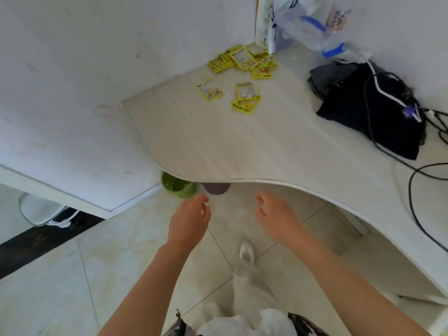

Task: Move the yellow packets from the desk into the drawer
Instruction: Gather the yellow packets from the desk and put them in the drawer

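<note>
Several yellow packets lie on the pale desk [242, 146]. A heap of them [244, 59] sits in the far corner by the wall. One single packet [209, 89] lies nearer, and two overlapping ones [246, 98] lie to its right. My left hand [190, 219] and my right hand [275, 214] hover over the floor just below the desk's curved front edge, both empty with fingers loosely apart. No drawer is visible.
A black bag [373, 112] with cables [412, 190] lies on the desk's right side. Clear plastic bags [315, 27] stand in the back corner. A green perforated bin [178, 185] sits under the desk edge. My leg and white shoe [246, 253] are below.
</note>
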A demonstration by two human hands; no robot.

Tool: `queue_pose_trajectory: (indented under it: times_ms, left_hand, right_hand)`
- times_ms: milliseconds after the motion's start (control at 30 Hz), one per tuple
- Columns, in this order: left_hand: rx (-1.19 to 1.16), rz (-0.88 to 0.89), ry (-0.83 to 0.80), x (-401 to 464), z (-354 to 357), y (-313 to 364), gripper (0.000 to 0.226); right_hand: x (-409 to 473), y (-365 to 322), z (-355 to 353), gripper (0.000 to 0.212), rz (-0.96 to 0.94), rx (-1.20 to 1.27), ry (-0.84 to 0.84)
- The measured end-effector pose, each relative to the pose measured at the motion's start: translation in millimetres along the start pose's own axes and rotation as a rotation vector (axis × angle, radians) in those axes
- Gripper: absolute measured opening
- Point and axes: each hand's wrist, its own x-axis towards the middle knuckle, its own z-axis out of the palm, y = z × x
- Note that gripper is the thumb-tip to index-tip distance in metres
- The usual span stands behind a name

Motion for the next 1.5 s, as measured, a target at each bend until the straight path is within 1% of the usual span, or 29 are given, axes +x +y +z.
queue_pose_trajectory:
  times_ms: [100, 200, 367, 533, 733, 967, 1100, 1300, 1400, 1500]
  left_hand:
    - [-0.027, -0.037, 0.012, 42, -5, 12, 0.019]
    - [-0.076, -0.118, 0.006, 81, -9, 21, 0.02]
    - [-0.142, -0.243, 0.004, 138, -14, 27, 0.018]
    - [-0.172, -0.313, -0.012, 190, -15, 27, 0.02]
    - [-0.197, -0.348, -0.062, 265, -15, 17, 0.018]
    - [-0.208, -0.385, -0.152, 351, -23, 2, 0.021]
    - [-0.258, -0.418, -0.161, 393, -28, 4, 0.022]
    - [-0.413, -0.582, -0.174, 445, -28, 3, 0.028]
    - [-0.483, -0.678, -0.137, 464, -22, -1, 0.029]
    - [-0.502, -0.746, -0.095, 484, -13, 6, 0.036]
  right_hand:
    - [49, -2, -20, 0.033, -0.043, -0.016, 0.002]
    - [93, -8, -44, 0.032, -0.076, -0.043, -0.019]
    - [158, -15, -76, 0.033, -0.089, -0.026, -0.066]
    - [211, -18, -93, 0.033, -0.08, -0.021, -0.085]
    - [276, -24, -105, 0.032, -0.018, 0.008, -0.081]
    - [339, -33, -115, 0.032, 0.106, 0.043, -0.045]
    - [370, -32, -118, 0.032, 0.184, 0.061, -0.031]
    - [423, -26, -131, 0.034, 0.273, 0.142, 0.0]
    - [449, -21, -137, 0.038, 0.289, 0.135, 0.0]
    - [474, -17, -140, 0.041, 0.325, 0.118, -0.022]
